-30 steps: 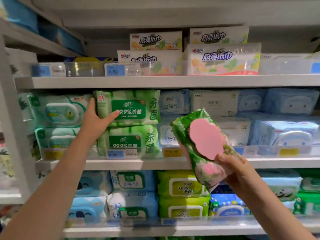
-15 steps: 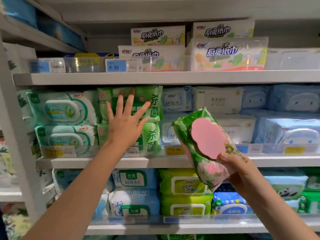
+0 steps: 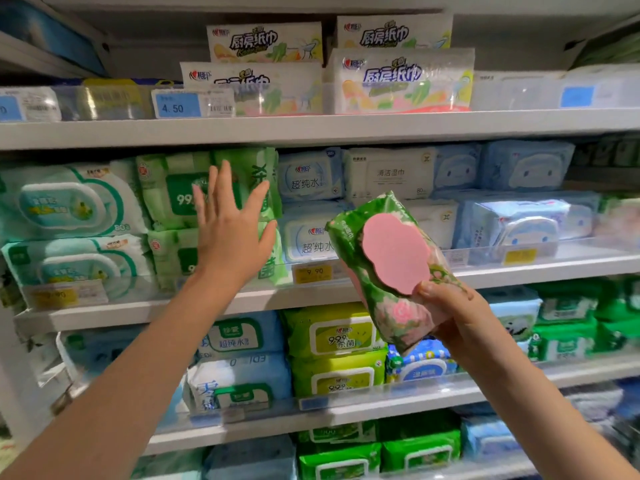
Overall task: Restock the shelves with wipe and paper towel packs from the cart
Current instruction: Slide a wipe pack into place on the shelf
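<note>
Glossy plastic-film wipe pack (image 3: 388,271) with matt pink lid (image 3: 394,252); smooth white shelf (image 3: 311,128).

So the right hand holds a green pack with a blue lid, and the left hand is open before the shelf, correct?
Not quite: the head view shows the lid on the green pack in the right hand is pink, not blue. The rest is right.

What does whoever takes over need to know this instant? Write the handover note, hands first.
Left hand: open, fingers spread flat in front of the stacked green 99.9% wipe packs on the middle shelf; contact unclear.
Right hand: grip on the green floral wipe pack with pink lid, held tilted in front of that shelf.
Done: visible shelves look well stocked.
Left: find this pack a slot and shelve it.
</note>
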